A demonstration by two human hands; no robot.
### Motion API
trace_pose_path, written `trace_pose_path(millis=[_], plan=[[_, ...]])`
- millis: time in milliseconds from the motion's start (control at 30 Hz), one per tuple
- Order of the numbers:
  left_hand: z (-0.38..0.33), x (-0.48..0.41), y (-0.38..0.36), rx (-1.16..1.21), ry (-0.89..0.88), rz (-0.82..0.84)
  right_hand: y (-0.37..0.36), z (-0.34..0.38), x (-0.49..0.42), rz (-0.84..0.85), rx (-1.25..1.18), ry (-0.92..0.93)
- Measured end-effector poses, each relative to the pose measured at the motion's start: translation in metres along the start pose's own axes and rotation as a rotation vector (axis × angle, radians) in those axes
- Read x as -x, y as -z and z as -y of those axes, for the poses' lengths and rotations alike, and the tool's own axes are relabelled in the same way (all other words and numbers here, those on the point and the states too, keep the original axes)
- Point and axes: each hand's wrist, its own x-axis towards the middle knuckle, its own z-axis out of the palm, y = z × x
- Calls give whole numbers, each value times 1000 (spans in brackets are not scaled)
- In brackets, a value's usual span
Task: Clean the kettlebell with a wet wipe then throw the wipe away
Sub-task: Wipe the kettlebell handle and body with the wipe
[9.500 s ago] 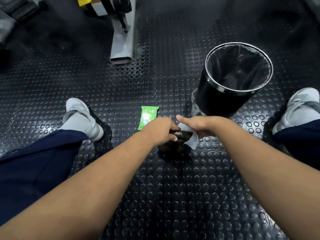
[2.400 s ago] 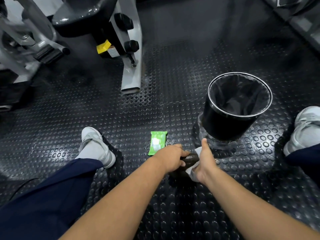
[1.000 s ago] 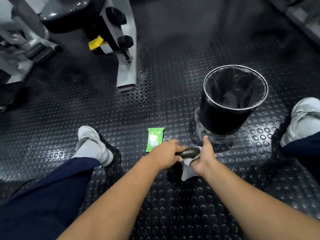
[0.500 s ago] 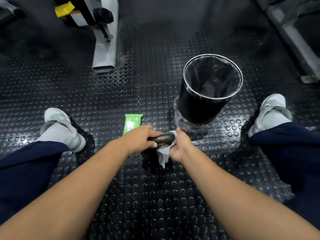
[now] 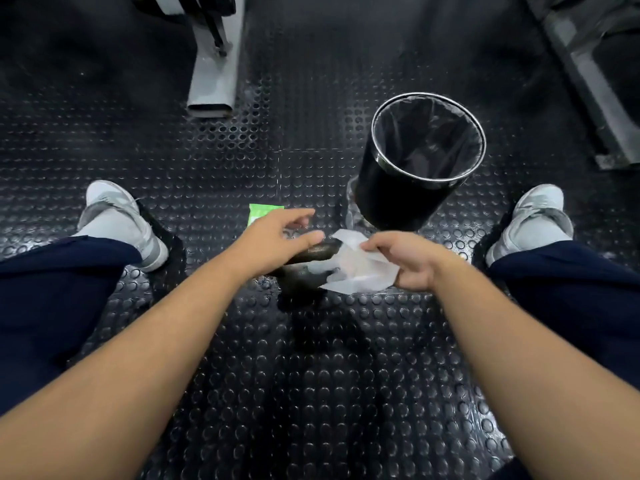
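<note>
White wipe (image 5: 358, 270) pinched by right hand (image 5: 407, 261) at frame centre; left hand (image 5: 273, 239), fingers spread, over kettlebell (image 5: 304, 273).

Navy trousers (image 5: 52, 299) on both legs, forearms (image 5: 166, 348) bare. Grey-and-white trainers (image 5: 117, 220) either side of the bin (image 5: 384, 195).

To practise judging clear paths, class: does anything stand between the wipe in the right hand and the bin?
Nothing visible does. The wipe, held by the right hand, has only bare floor before the bin, whose top is uncovered.
</note>
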Motion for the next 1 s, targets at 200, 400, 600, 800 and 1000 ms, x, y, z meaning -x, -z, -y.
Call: trace_pose_path(millis=[200, 400, 600, 800, 1000], plan=[[-32, 14, -4, 597, 158, 380, -9, 50, 27, 308, 210, 33], [-18, 21, -21, 820, 392, 291, -16, 57, 16, 110, 424, 209], [20, 40, -61, 788, 615, -41, -32, 31, -7, -255, 899, 477], [24, 54, -125, 763, 742, -442, -54, 6, -16, -76, 1210, 407], [53, 68, -136, 579, 939, -544, -49, -8, -17, -16, 1322, 456]])
